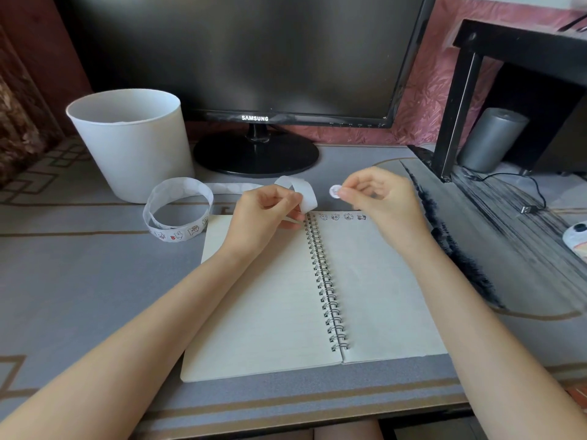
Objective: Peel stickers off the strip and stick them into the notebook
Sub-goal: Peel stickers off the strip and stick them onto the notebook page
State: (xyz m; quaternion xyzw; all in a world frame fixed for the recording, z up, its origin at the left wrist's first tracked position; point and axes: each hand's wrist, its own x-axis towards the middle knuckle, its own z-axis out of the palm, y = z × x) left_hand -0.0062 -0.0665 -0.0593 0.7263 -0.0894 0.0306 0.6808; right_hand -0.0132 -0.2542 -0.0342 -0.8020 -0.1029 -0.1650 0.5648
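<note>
Above the open notebook [374, 281], the right hand [378, 192] pinches one small round sticker [335, 190] at its fingertips. At nine o'clock from it, the left hand [270, 211] is closed on the end of the strip [178, 204], which curls away toward the white bin [130, 144]. Four stickers [342, 216] sit along the top of the right page. The sticker could fold and stick to a finger, or land crooked on top of the last one if pressed too fast
</note>
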